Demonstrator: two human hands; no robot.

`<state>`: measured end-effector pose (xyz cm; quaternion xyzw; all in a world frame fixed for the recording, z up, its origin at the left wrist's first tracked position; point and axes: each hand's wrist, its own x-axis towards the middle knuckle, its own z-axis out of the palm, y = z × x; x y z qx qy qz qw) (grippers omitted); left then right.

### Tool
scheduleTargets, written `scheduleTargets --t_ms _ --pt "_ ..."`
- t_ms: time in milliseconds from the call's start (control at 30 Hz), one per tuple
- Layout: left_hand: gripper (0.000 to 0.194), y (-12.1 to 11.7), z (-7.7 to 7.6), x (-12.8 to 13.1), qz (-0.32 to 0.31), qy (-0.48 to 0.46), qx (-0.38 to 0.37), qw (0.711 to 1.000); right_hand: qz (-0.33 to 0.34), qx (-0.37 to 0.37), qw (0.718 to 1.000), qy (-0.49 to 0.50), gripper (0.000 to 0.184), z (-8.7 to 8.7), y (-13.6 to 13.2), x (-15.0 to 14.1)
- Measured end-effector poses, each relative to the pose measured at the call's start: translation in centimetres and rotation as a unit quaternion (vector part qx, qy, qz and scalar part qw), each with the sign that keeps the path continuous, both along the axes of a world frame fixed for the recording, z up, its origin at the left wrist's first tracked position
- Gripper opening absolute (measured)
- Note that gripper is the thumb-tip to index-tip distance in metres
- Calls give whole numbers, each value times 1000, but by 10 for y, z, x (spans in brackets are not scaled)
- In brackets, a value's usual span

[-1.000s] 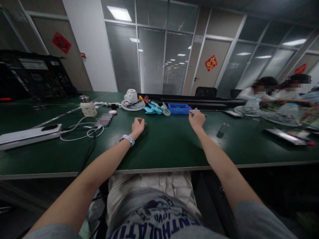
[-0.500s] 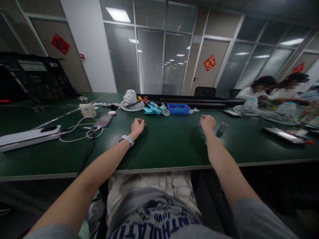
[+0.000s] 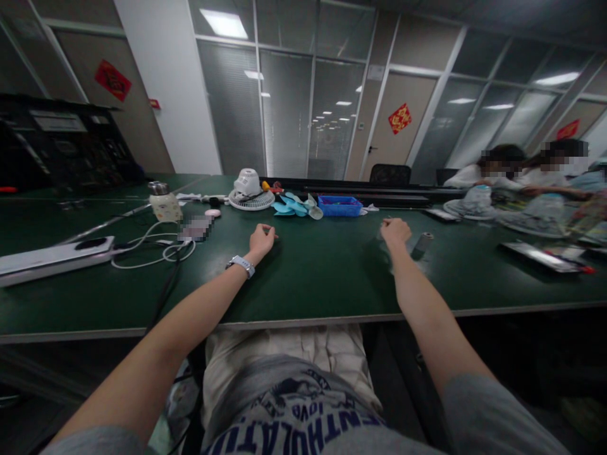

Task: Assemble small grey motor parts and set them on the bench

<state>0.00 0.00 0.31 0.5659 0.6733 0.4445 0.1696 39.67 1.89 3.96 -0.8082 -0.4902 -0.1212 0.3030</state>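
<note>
Above the green table (image 3: 313, 278), my left hand (image 3: 262, 240) is closed, thumb and fingers drawn together. Whatever it may pinch is too small to make out. Across from it, my right hand (image 3: 397, 232) is also closed, knuckles up, with a tiny dark tip showing at its fingers. A clear, see-through object (image 3: 380, 234) stands partly hidden just left of the right hand; I cannot tell what it is. To the right of that hand, a small grey cylinder (image 3: 422, 245) stands on the table.
Behind my hands lie light-blue fan blades (image 3: 291, 206), a blue basket (image 3: 339, 206) and a white fan part (image 3: 249, 189). A bottle (image 3: 165, 202), white cable (image 3: 142, 262) and power strip (image 3: 57, 256) are at left. Co-workers (image 3: 502, 167) sit at far right.
Both hands hold nearly the same pose and place. The view has shifted very slightly; nothing is visibly picked up or let go.
</note>
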Motion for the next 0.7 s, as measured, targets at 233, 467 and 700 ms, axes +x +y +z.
scheduleTargets --t_ms 233,467,700 --pt "26 1 -1 -1 -3 2 -4 1000 15 6 999 38 37 -3 2 0" --pt "24 1 0 0 -10 7 -9 1000 2 -7 999 45 50 -14 -1 -4" --pt "20 -1 1 1 -18 2 -6 1000 40 -8 997 59 49 -12 2 -20"
